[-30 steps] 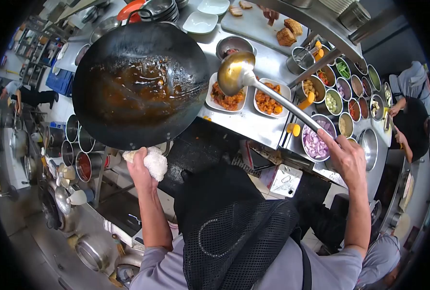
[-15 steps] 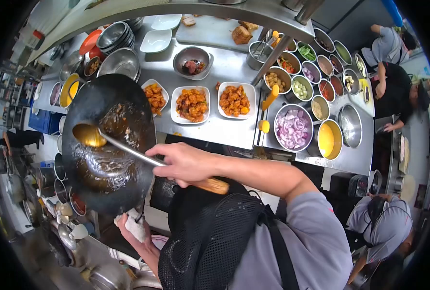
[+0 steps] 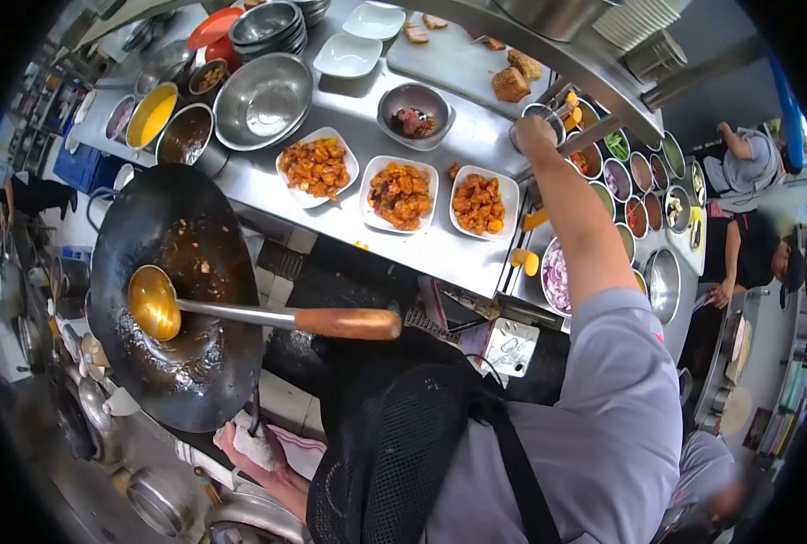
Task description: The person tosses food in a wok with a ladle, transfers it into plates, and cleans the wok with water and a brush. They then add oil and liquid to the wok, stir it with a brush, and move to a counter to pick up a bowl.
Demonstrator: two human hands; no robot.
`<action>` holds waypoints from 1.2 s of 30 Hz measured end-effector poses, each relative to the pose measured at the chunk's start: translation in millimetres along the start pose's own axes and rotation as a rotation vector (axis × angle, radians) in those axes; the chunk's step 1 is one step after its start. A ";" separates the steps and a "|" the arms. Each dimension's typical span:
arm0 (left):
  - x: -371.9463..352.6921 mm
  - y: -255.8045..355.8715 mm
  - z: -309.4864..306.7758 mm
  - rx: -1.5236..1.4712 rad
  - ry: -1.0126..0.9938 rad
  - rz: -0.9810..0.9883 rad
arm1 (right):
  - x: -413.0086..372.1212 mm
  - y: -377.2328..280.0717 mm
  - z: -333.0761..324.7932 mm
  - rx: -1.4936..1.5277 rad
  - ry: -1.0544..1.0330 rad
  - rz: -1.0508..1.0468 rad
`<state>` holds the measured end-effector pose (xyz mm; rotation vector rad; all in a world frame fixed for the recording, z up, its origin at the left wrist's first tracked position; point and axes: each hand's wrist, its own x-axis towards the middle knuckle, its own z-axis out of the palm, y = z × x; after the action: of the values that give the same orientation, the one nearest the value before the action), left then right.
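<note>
My left hand (image 3: 260,451), low in the view, grips the handle of a dark wok (image 3: 113,281) through a folded white cloth (image 3: 251,448). The wok is tilted, its inside coated with brown sauce and a few small bits. A ladle (image 3: 156,305) lies in the wok with no hand on it, its wooden handle (image 3: 349,324) sticking out over the rim. My right hand (image 3: 536,133) reaches to a metal utensil container (image 3: 548,116) at the back of the counter. Its fingers are bent down at the container; what they hold is hidden.
Three white dishes of saucy orange-brown pieces (image 3: 315,168) line the counter's front edge. Behind them are a metal bowl (image 3: 414,114), stacked bowls (image 3: 263,100) and a cutting board (image 3: 439,62) with meat. Ingredient containers (image 3: 637,218) fill the right, below an overhead shelf (image 3: 594,68). Co-workers (image 3: 739,163) stand at right.
My right hand has let go of the ladle, leaving it in the wok, and moved up and right to the utensil container. The wok has shifted slightly down and left in view.
</note>
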<state>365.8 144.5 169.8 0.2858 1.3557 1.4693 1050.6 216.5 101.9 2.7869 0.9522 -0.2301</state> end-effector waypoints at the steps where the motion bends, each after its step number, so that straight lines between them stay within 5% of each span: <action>1: 5.2 -11.7 -15.5 0.764 -0.093 0.601 | 3.9 -1.0 -1.1 -0.154 -0.029 -0.081; 2: 12.4 -9.7 -31.5 0.772 -0.079 0.596 | 4.9 -2.5 0.1 -0.159 -0.037 -0.094; 4: 18.0 5.7 -25.4 0.124 -0.112 0.126 | -10.2 -7.3 -25.6 -0.121 -0.007 -0.108; 5: 33.0 5.1 -42.0 0.150 -0.053 0.106 | -6.1 -2.7 -28.1 -0.283 0.024 -0.249; 9: 34.1 23.0 -11.4 -0.025 -0.065 -0.024 | -27.1 -5.1 -67.4 -0.271 0.257 -0.248; 14: 66.6 29.0 -24.0 0.099 0.047 0.061 | -84.2 -39.9 -60.0 0.137 0.746 -0.114; 17: 74.3 47.0 -16.7 -0.129 -0.161 -0.101 | -62.2 -21.0 45.4 -0.275 0.521 -0.394; 19: 81.7 57.9 -12.8 -0.123 -0.169 -0.131 | -81.3 -29.5 46.5 0.207 0.364 -0.135; 24: 90.2 67.3 9.4 -0.105 -0.154 -0.127 | -97.5 -22.2 -13.7 0.630 0.383 -0.069; 28: 97.5 65.3 16.5 -0.100 -0.132 -0.061 | -81.0 -23.4 -7.4 0.429 0.257 -0.278; 31: 102.0 63.3 11.6 -0.099 -0.245 -0.068 | -61.7 -32.4 -1.4 -0.049 -0.002 -0.360; 36: 93.5 65.1 15.1 -0.133 -0.173 -0.112 | -23.3 -23.5 41.3 -0.011 -0.107 -0.179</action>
<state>305.4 241.0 185.9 0.2418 1.1135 1.4003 1014.3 211.7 63.7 2.6495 1.1729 -0.3940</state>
